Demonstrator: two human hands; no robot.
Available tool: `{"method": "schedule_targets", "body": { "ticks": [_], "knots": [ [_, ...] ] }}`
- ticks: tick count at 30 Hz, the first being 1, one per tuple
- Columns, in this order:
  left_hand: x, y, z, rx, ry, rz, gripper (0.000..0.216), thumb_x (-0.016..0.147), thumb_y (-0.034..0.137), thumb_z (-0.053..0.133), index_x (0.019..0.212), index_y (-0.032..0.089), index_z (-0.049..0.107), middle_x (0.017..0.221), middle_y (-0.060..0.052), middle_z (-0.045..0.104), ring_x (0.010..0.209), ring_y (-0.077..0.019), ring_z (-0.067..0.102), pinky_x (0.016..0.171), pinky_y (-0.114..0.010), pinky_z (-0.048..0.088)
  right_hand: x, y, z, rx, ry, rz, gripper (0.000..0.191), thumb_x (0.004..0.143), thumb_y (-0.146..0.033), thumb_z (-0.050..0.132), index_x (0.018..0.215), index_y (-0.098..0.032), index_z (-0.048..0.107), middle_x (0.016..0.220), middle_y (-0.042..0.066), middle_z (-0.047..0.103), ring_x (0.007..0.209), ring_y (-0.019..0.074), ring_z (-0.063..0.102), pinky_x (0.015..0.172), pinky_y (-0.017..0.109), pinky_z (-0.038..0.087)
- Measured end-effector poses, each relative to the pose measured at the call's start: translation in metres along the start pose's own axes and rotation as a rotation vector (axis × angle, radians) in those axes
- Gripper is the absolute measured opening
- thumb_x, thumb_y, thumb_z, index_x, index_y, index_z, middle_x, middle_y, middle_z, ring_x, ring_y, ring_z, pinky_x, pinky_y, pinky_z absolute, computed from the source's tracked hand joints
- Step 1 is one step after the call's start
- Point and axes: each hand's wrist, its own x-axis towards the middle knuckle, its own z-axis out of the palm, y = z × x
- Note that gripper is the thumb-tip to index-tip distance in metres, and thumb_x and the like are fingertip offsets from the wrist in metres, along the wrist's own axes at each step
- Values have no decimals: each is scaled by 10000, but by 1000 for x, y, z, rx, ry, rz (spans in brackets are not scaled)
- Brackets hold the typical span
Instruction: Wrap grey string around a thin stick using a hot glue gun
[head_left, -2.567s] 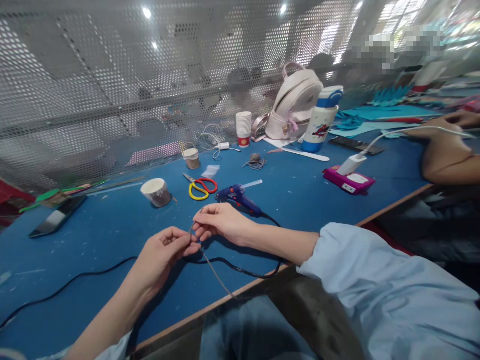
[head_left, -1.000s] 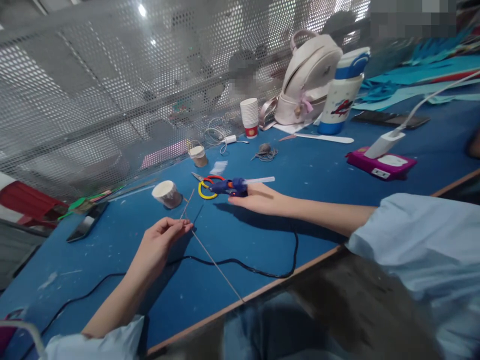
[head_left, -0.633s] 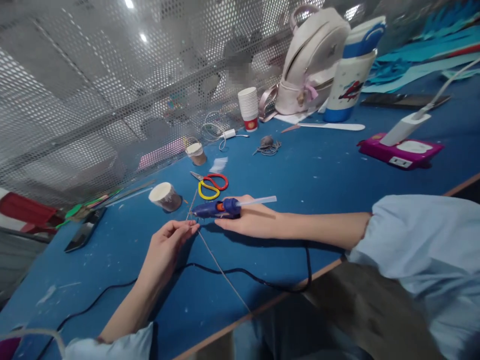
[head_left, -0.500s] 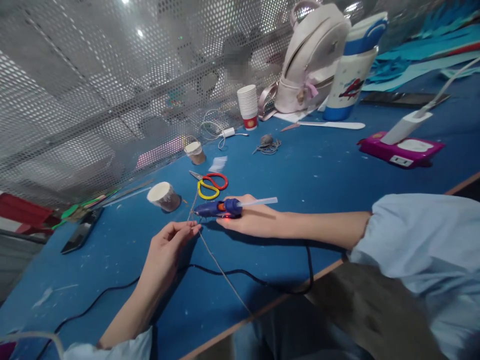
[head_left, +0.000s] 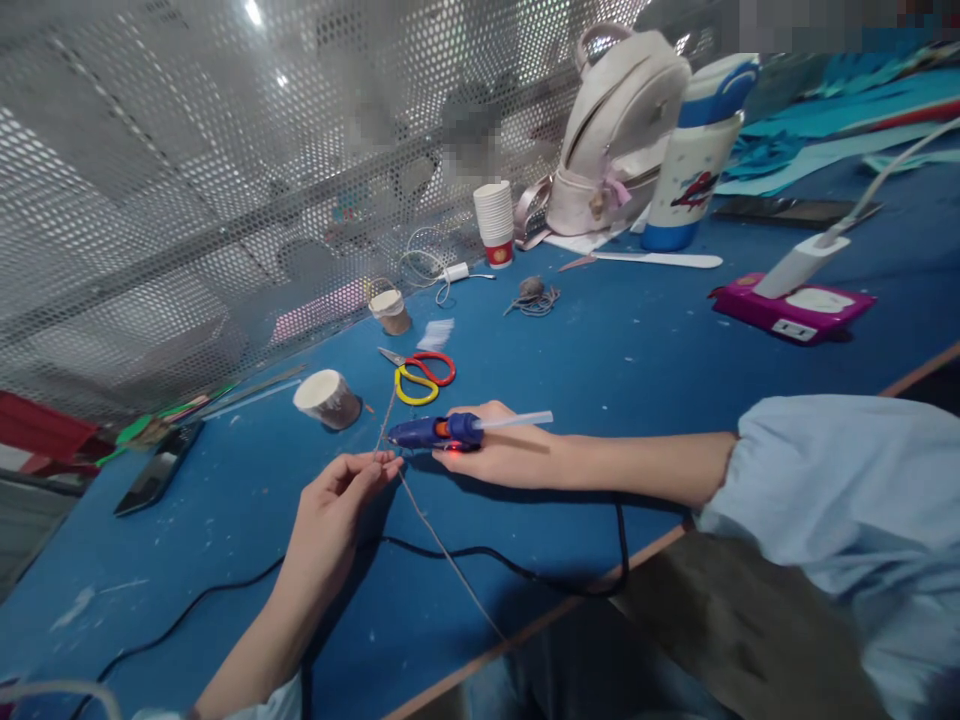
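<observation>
My left hand (head_left: 337,505) pinches a thin grey stick (head_left: 439,545) between thumb and fingertips; the stick slants from above the fingers down toward the table's near edge. My right hand (head_left: 502,450) grips a blue hot glue gun (head_left: 439,431) with a clear glue stick out its back and a red light glowing. The gun's nozzle points left and sits right at the stick, just above my left fingertips. The gun's black cord (head_left: 525,570) loops across the blue table (head_left: 637,360).
Red-and-yellow scissors (head_left: 418,372) lie behind the gun. Two rolls (head_left: 326,398) (head_left: 391,310), a stack of paper cups (head_left: 493,222), a twine bundle (head_left: 531,294), a backpack (head_left: 615,130), a bottle (head_left: 686,160), a magenta power strip (head_left: 791,305) and a phone (head_left: 154,475) stand around. Perforated mesh (head_left: 187,180) backs the table.
My right hand left the stick, picked up the glue gun from the table and brought its nozzle to the stick held in my left hand. The gun's red light has come on.
</observation>
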Motion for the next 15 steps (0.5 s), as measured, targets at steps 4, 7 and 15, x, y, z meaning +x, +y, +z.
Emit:
{"method": "schedule_targets", "body": {
  "ticks": [4,7,15],
  "knots": [
    [0,0,0,-15,-5,-6,188,646,298,767,653,145,657,924,-83,713,917,-196,662,931,-323,459,0,3,2,-6,44,-6,173,787,-311,540,709,-161,582,640,-16,553,549,92,424,518,210,299],
    [-1,0,0,-27,-3,-4,190,638,298,774,669,143,667,933,-83,711,915,-202,665,935,-333,460,0,3,2,-1,49,41,166,780,-300,538,691,-164,571,618,-23,544,534,89,416,511,209,297],
    [-2,2,0,-23,-15,2,193,648,315,771,660,151,671,927,-77,710,929,-200,659,954,-336,450,-1,1,3,-9,55,-12,198,789,-322,544,665,-168,554,613,-25,536,545,90,423,526,212,291]
  ]
}}
